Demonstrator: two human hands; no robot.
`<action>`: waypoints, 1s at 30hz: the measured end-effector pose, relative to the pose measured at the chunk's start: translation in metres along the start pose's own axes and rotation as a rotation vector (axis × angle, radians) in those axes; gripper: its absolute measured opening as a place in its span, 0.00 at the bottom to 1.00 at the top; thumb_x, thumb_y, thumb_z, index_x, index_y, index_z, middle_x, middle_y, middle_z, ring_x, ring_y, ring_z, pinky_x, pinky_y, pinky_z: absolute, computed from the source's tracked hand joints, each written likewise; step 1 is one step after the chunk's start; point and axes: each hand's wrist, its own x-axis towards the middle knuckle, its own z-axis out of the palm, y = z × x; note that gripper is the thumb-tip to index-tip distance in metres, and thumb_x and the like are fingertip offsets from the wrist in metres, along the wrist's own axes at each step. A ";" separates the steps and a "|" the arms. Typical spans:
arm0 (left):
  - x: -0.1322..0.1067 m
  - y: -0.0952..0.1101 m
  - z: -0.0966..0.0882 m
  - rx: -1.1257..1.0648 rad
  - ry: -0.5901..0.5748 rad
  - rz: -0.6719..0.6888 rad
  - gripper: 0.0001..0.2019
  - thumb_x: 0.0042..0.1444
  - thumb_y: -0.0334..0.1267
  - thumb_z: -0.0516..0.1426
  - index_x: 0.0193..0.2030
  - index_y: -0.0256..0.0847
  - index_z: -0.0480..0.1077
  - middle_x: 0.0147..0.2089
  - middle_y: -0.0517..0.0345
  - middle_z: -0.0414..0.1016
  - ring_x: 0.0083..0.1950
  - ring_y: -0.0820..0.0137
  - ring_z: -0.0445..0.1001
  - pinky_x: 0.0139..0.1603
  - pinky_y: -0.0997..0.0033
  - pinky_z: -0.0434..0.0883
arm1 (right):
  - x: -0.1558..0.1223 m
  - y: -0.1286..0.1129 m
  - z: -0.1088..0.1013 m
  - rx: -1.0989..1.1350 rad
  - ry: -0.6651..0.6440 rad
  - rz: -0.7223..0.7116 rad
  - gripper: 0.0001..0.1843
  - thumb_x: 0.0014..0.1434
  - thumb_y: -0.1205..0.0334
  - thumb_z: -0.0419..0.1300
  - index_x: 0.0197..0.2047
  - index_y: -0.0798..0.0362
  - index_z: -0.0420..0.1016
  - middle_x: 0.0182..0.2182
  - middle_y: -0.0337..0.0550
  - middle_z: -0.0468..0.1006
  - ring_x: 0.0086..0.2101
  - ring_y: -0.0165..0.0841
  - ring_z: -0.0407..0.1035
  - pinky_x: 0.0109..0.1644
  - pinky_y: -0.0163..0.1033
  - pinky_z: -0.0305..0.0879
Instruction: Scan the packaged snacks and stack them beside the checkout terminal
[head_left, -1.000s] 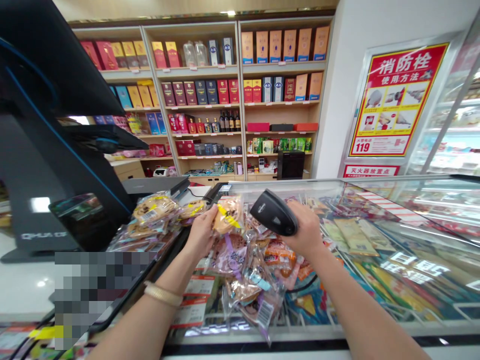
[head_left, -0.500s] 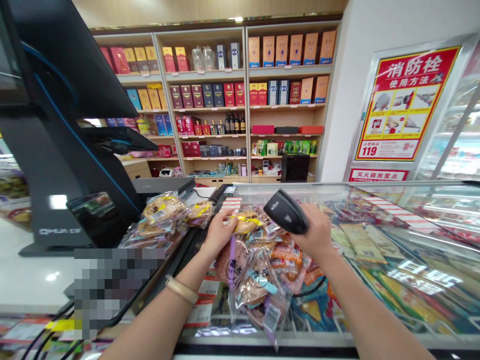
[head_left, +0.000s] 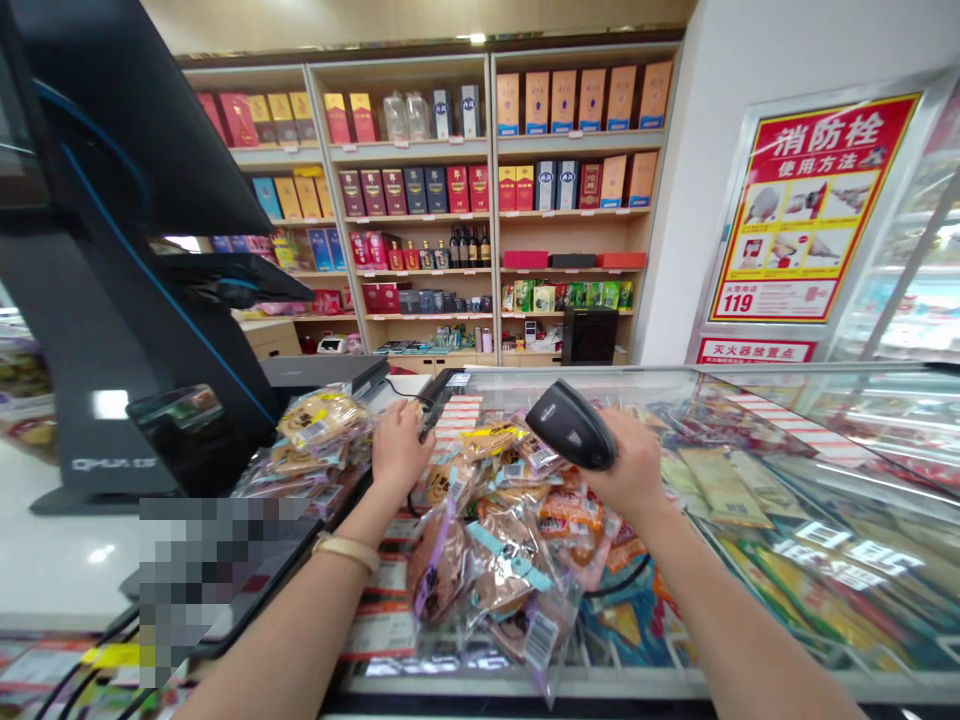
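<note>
Right hand [head_left: 637, 465] gripping black barcode scanner [head_left: 571, 437], fingers wrapped shut around its handle, head aiming down-left over heap of clear snack packets [head_left: 499, 540] lying on freezer glass lid [head_left: 787, 470]. Left hand [head_left: 397, 450] reaching toward second packet pile [head_left: 311, 440] beside the checkout terminal [head_left: 112, 300]; fingers curled, back of hand to camera, so hold on any packet not discernible. Judging good practice: presenting one barcode label flat and square to scanner, keeping film from wrinkling over the bars. Front packets overhanging lid's near edge, likely to slide. Room tight on left against terminal base; open glass to the right of the heap.
</note>
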 end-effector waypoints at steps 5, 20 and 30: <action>-0.005 -0.010 0.003 0.163 -0.068 -0.052 0.21 0.56 0.35 0.55 0.58 0.41 0.67 0.65 0.37 0.64 0.69 0.45 0.55 0.67 0.37 0.49 | 0.000 -0.002 0.001 0.010 -0.005 0.017 0.08 0.53 0.58 0.58 0.35 0.51 0.71 0.27 0.42 0.72 0.30 0.37 0.67 0.34 0.39 0.58; -0.002 0.008 -0.017 -0.666 0.206 -0.184 0.13 0.62 0.37 0.53 0.50 0.41 0.75 0.58 0.49 0.74 0.61 0.63 0.69 0.65 0.64 0.60 | -0.002 -0.004 0.004 0.033 -0.032 -0.012 0.11 0.50 0.61 0.58 0.39 0.53 0.73 0.30 0.44 0.75 0.32 0.38 0.69 0.36 0.40 0.61; -0.002 0.016 -0.020 -1.819 -0.205 -0.923 0.09 0.65 0.34 0.51 0.45 0.36 0.71 0.37 0.55 0.76 0.27 0.76 0.72 0.29 0.76 0.73 | -0.005 -0.003 0.007 0.050 -0.130 -0.061 0.09 0.52 0.59 0.58 0.37 0.53 0.73 0.27 0.42 0.73 0.30 0.36 0.67 0.33 0.39 0.57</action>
